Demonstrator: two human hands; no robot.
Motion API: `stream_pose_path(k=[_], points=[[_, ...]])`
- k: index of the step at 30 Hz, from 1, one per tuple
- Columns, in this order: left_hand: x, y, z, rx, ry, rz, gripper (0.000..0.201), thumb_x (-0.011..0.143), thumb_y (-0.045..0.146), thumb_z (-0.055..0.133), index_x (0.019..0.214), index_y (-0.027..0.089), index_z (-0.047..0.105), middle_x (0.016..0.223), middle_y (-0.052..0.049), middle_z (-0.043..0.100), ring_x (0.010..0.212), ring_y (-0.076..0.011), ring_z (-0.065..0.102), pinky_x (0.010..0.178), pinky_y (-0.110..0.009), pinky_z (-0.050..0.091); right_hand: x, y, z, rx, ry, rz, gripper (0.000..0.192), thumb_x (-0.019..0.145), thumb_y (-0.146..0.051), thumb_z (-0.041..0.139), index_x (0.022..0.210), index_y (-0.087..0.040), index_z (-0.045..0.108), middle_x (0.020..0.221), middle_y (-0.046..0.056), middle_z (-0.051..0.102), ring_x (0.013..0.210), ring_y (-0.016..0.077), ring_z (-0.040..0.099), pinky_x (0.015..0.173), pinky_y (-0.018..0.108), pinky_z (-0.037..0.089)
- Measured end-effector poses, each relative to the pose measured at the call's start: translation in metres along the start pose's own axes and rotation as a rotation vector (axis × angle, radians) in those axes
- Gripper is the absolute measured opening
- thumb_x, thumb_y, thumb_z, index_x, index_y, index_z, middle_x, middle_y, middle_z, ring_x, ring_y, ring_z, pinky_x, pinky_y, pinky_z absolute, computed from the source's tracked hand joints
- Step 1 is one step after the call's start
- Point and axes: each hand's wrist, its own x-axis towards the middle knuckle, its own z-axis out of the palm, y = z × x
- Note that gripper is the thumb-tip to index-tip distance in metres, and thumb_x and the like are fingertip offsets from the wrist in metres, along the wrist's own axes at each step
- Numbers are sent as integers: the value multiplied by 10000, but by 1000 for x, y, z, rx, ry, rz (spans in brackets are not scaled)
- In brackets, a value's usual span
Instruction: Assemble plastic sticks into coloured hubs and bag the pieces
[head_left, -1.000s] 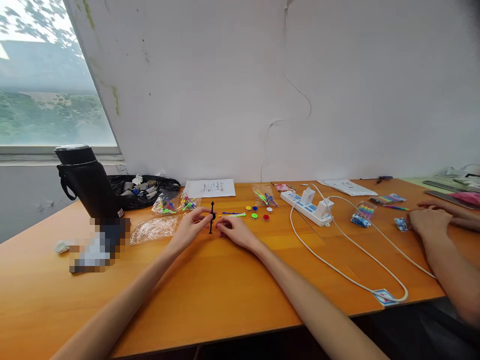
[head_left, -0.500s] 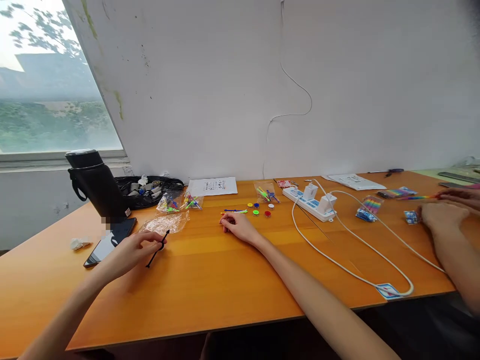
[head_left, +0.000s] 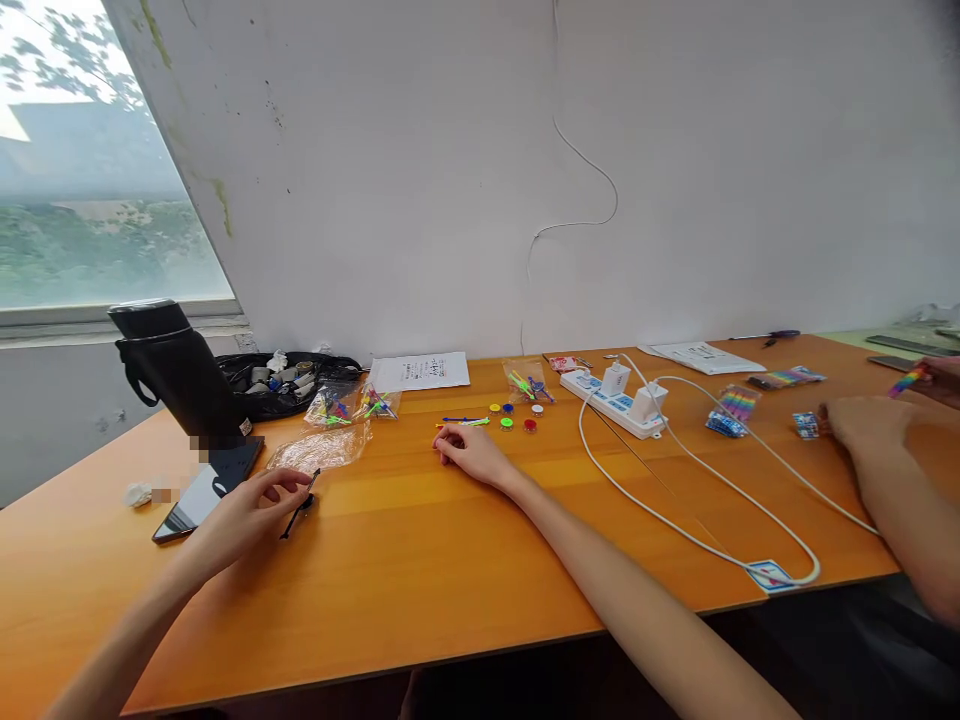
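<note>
My left hand [head_left: 259,505] is closed at the fingertips on a thin black stick [head_left: 294,520] with pointed ends, held slanted low over the table. A small dark round piece [head_left: 307,503] shows right at the stick, by my fingers; I cannot tell whether they are joined. My right hand [head_left: 476,452] rests on the tabletop with its fingers curled in, and no object shows in it. Just behind it lie blue and yellow-green sticks [head_left: 466,421]. Small round pieces sit to its right, among them a green one [head_left: 507,423] and a red one [head_left: 530,425].
Left stand a black bottle [head_left: 180,375], a phone [head_left: 184,512] and crumpled clear plastic [head_left: 330,445]. Bagged coloured parts [head_left: 529,383] lie at the back. A white power strip [head_left: 619,405] trails cables on the right, where another person's hands [head_left: 862,425] handle rainbow-coloured pieces.
The view has turned slightly to the right. My left hand still holds the black stick, and the dark round piece now shows more clearly. My right hand stays put on the table.
</note>
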Motion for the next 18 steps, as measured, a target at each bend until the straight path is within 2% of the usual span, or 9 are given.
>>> stream_pose_path(k=[4,6,10,13,16,18], points=[[-3,21,-6,85,213,71,441,849,585,466,1003,202,623,891,-65,660,815,-237,611,720,-331,467,-1,-2,2,-29,-11,-8,163,927,-300,537,865,-184,633,696,1,691,661,130,638,657,230,443],[-2,41,-5,87,260,88,358,865,508,434,965,205,595,841,-54,646,792,-234,603,694,-326,455,-2,-4,4,-71,-7,-18,168,931,-300,537,861,-183,635,693,-2,689,660,129,634,657,229,438],[15,95,10,-25,140,210,247,890,405,398,936,226,562,796,-5,626,725,-190,592,649,-280,417,-3,-12,-1,-217,-24,-30,176,952,-286,512,899,-186,647,736,6,703,691,135,636,670,231,430],[35,131,30,-80,-1,281,223,901,360,383,917,228,563,673,30,539,624,-167,524,589,-260,351,-5,-18,-23,-512,86,-24,164,947,-253,512,928,-191,663,883,43,722,808,169,639,734,260,427],[50,151,56,-180,-87,359,217,905,341,385,929,224,567,673,33,509,610,-155,476,576,-254,323,-11,-16,-53,-813,262,80,164,931,-187,505,956,-176,668,1017,91,705,977,215,610,855,303,410],[53,155,77,-264,-76,394,208,908,325,389,947,214,561,717,23,530,650,-154,485,607,-254,335,-15,-11,-70,-932,293,184,171,912,-164,517,990,-153,669,1088,124,681,1062,244,580,906,325,397]])
